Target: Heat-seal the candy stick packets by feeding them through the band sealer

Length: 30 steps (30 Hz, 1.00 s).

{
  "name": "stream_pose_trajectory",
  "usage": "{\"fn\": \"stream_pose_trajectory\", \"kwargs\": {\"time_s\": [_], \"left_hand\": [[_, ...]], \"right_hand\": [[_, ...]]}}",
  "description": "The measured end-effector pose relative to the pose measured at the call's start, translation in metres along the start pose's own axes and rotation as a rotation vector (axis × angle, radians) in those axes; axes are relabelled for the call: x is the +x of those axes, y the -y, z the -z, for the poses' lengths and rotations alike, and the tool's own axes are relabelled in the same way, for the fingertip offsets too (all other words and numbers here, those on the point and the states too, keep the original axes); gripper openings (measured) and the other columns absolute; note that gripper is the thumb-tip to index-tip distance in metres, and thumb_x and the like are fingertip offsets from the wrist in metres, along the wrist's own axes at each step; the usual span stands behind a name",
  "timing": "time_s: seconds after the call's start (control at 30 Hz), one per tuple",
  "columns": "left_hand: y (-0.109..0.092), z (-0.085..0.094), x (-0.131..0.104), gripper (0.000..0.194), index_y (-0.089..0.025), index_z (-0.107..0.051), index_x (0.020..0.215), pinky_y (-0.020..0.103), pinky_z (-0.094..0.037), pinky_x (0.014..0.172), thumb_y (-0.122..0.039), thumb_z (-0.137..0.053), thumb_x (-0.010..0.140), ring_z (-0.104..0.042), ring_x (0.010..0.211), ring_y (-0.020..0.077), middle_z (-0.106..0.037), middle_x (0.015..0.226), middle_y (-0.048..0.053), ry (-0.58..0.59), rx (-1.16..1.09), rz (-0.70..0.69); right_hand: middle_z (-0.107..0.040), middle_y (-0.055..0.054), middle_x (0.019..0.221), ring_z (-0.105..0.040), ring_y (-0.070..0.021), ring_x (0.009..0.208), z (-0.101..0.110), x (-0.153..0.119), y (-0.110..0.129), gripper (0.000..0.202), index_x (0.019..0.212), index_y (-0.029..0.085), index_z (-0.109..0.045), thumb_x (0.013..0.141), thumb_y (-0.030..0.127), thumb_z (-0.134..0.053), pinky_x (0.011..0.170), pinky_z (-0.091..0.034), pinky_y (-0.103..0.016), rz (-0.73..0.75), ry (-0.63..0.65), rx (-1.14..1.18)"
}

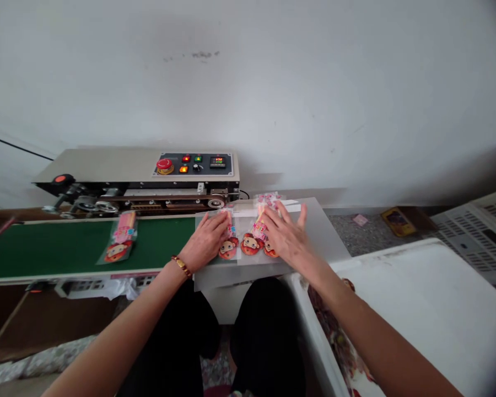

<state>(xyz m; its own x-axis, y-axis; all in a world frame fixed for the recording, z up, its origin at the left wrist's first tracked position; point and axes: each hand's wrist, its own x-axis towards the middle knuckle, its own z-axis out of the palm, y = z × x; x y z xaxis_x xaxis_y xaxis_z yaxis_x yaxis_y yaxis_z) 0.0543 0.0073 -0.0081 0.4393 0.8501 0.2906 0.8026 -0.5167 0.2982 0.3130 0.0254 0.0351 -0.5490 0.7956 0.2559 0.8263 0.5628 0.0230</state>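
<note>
My left hand (204, 241) lies on the left edge of a clear packet (228, 249) with a cartoon face and pink print, fingers together over its upper part. To the right, my right hand (287, 234) is spread over two similar packets, one of them (252, 244) showing its face left of the fingers, the other partly hidden under the palm. These packets rest on a pale sheet-covered surface (320, 234). Another packet (122, 237) lies on the green conveyor belt (161, 240) further left.
Behind the belt stands a sealing machine (107, 165) with a control panel (193, 164) and rollers. A white bin (337, 364) holding packets is at the lower right, beside a white lid-like surface (434, 298). Crates (479, 226) and a small box (399, 221) stand beyond.
</note>
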Motion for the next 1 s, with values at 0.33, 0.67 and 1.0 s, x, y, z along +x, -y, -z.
{"fn": "stream_pose_trajectory", "kwargs": {"time_s": [0.33,0.67,1.0], "left_hand": [[0.068,0.052,-0.047,0.041,-0.023,-0.062,0.133,0.067,-0.026,0.123,-0.042,-0.045,0.101,-0.057,0.135,0.031,-0.061,0.145,0.015,0.021,0.105,0.167],[-0.029,-0.008,0.013,0.042,-0.015,-0.055,0.14,0.056,-0.034,0.124,-0.024,-0.04,0.102,-0.049,0.143,0.0288,-0.056,0.149,0.018,-0.01,0.048,0.031],[0.011,0.01,-0.028,0.041,-0.014,-0.057,0.136,0.059,-0.033,0.123,-0.033,-0.037,0.105,-0.052,0.14,0.0297,-0.058,0.148,0.019,-0.037,0.104,0.164]], "right_hand": [[-0.065,-0.008,0.138,-0.036,-0.034,0.148,-0.01,0.047,0.027,0.046,0.127,0.018,-0.066,0.095,0.0,-0.037,0.122,-0.001,-0.075,0.239,0.123,0.056],[-0.06,-0.009,0.147,-0.039,-0.0345,0.146,0.001,0.029,0.001,0.04,0.132,0.022,-0.064,0.101,0.012,-0.041,0.118,0.002,-0.079,0.109,0.066,0.057],[-0.059,-0.01,0.147,-0.035,-0.0364,0.149,-0.01,0.031,0.018,0.036,0.127,0.021,-0.066,0.102,0.015,-0.042,0.119,-0.001,-0.08,0.145,0.054,0.038]]}}
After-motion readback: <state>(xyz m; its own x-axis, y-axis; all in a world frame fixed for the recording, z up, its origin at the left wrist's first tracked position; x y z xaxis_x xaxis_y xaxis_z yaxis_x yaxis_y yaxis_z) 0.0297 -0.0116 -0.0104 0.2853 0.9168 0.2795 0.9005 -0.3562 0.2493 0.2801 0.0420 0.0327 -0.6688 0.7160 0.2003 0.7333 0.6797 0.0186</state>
